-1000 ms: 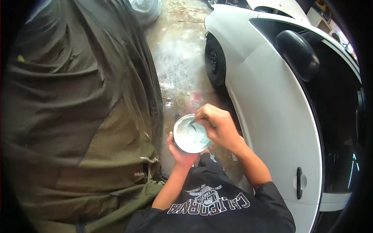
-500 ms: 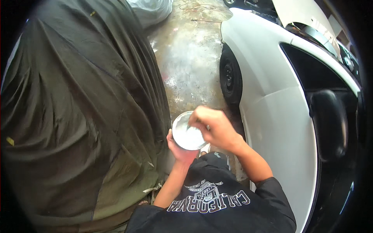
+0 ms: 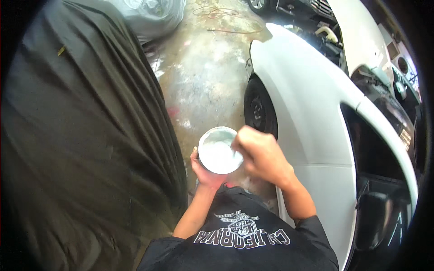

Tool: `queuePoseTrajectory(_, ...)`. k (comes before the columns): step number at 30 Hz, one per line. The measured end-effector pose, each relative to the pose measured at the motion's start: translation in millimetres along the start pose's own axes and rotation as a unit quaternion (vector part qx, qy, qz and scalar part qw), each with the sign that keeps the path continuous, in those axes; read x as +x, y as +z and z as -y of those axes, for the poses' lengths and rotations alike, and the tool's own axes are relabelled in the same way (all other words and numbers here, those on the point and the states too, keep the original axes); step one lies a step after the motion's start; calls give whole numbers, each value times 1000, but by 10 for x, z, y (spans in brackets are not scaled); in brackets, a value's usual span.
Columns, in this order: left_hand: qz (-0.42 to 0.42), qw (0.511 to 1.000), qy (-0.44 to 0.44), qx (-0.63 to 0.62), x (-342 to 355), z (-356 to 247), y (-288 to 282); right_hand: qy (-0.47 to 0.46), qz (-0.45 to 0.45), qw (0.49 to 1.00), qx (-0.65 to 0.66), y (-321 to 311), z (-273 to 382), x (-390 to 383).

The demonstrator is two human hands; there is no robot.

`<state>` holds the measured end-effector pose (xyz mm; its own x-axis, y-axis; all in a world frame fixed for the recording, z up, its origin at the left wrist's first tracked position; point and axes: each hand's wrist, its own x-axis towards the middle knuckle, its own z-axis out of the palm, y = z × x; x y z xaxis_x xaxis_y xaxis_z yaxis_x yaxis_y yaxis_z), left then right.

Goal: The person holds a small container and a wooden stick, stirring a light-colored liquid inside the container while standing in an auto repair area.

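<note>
A round open can (image 3: 216, 135) with white, smooth-looking stuff inside is held up in front of my body. My left hand (image 3: 204, 174) wraps its side and underside, the thumb showing at the left of the rim. Over the can's right edge, my right hand (image 3: 262, 152) is closed with the knuckles up. A small greyish tip shows below its fingers, inside the can; what it belongs to is hidden by the hand and blur.
On the right stands a white car (image 3: 307, 117) with its front wheel (image 3: 258, 110), side mirror (image 3: 377, 219) and raised hood (image 3: 364, 31). A dark cloth cover (image 3: 90, 135) bulges on the left. Beyond it is a plastic-wrapped bulk (image 3: 151, 16). A thin hose (image 3: 237, 31) lies on the concrete floor (image 3: 203, 77).
The view has shifted, showing more of the engine bay and the far floor. My right hand has moved slightly right across the can's rim. My left hand still holds the can.
</note>
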<state>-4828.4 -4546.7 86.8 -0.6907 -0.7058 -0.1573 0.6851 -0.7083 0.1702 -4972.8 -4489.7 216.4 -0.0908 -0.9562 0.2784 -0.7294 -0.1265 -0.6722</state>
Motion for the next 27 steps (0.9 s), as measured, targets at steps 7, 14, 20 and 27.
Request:
queuePoseTrajectory(7,-11,999,-37,-15,1461,-446,350,-6,-97,994,40,-275,-674,1384)
queuePoseTrajectory(14,-10,997,-73,-26,2316,-831,321,-40,-32,995,82,-143,-911,2435)
queuePoseTrajectory(20,-39,999,-25,1,3056,-1365,297,-38,67,996,41,-239,-1182,3066)
queuePoseTrajectory(27,-106,987,118,2,4086,-1692,405,-97,-7,995,23,-381,-1602,3944)
